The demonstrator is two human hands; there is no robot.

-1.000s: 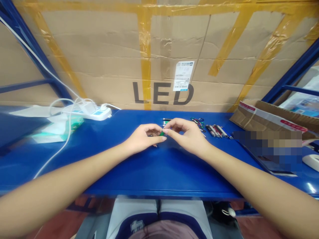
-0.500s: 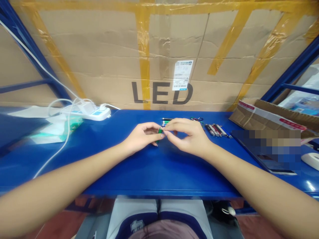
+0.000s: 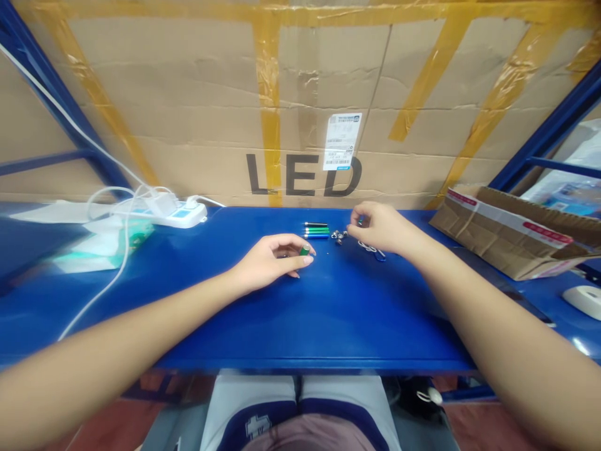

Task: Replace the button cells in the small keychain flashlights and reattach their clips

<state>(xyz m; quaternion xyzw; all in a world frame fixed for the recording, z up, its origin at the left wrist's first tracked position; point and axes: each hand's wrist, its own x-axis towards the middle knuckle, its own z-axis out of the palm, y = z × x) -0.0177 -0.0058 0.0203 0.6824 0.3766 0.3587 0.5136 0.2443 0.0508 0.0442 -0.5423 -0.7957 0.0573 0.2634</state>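
Note:
My left hand point(image 3: 277, 260) holds a small green cylinder point(image 3: 305, 250) between thumb and fingers over the middle of the blue table point(image 3: 319, 326). My right hand point(image 3: 375, 227) is farther back and to the right, fingers curled down near the tabletop; a bit of green shows by its fingertips, too small to make out. Between the hands lie several black, green and blue tubes point(image 3: 317, 230) in a row and a cluster of small silver metal parts point(image 3: 339, 237). Silver and blue clips point(image 3: 372, 250) rest just below my right hand.
At the right stand an open cardboard box point(image 3: 498, 235), a partly hidden dark flat device point(image 3: 530, 304) and a white rounded object point(image 3: 585, 300). A white power strip point(image 3: 181, 214) with cables and green-white packaging point(image 3: 107, 244) lie at the left. A big taped carton point(image 3: 201, 113) stands behind.
My right hand has let go of the green cylinder and moved right and back, uncovering the tubes and small metal parts. My left hand stays in nearly the same place with the cylinder.

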